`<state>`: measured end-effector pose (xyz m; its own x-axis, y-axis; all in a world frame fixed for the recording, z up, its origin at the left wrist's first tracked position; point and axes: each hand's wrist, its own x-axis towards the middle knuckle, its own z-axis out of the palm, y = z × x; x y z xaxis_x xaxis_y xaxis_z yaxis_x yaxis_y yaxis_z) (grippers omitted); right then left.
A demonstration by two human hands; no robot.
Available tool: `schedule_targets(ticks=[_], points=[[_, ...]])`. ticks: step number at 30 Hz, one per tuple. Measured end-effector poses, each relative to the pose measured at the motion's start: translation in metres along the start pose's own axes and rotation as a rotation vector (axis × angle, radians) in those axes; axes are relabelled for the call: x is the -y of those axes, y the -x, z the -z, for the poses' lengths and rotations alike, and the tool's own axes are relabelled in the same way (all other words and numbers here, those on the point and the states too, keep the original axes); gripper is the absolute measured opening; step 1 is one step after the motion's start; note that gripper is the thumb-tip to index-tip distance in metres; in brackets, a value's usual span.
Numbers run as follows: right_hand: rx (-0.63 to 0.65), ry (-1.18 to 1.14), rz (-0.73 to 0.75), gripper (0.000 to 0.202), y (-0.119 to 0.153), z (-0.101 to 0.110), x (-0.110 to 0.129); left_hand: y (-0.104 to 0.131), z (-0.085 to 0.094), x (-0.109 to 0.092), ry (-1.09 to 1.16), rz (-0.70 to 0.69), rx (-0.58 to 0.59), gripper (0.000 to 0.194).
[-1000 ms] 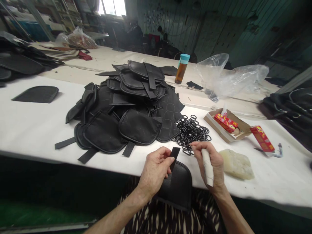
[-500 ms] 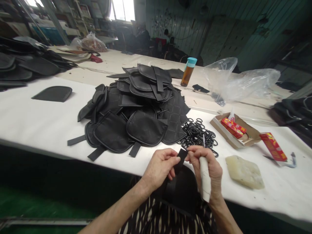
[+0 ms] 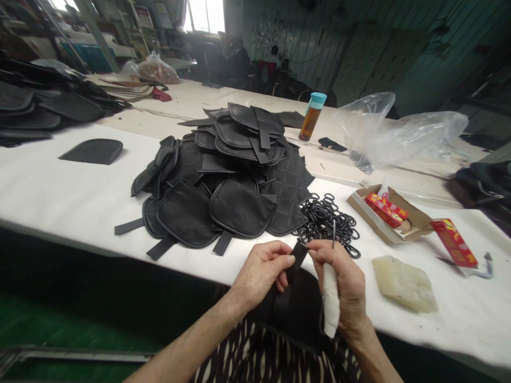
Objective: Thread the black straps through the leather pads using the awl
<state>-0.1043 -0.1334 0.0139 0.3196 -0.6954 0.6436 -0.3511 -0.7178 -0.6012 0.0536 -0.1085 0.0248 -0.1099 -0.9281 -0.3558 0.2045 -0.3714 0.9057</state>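
The black strap (image 3: 298,257), above the black panel (image 3: 301,306) over the lap (image 3: 255,348), probably light, pliable and best held near its end, is pinched in the left hand (image 3: 261,275)'s grip while the right hand (image 3: 346,276) clasps a white-wrapped tool (image 3: 331,303).

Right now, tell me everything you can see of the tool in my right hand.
The tool has a thick handle that looks wrapped in creased, off-white material, and a thin, metal-looking shaft. The right hand holds it, hiding where the two meet. The handle points down toward you; the shaft points up, seen against the black rings. Whether it touches them is unclear.
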Motion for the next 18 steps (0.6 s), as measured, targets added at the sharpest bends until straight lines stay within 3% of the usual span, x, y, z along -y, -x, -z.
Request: schedule_targets(ticks=[8,18], points=[[0.076,0.322,0.326,0.014,-0.012,0.008,0.007,0.003,0.001,-0.002,0.011,-0.025,0.004,0.02],[0.079,0.295,0.361,0.012,-0.011,0.007,0.01,0.003,0.001,-0.003,0.01,-0.015,0.036,0.02]])
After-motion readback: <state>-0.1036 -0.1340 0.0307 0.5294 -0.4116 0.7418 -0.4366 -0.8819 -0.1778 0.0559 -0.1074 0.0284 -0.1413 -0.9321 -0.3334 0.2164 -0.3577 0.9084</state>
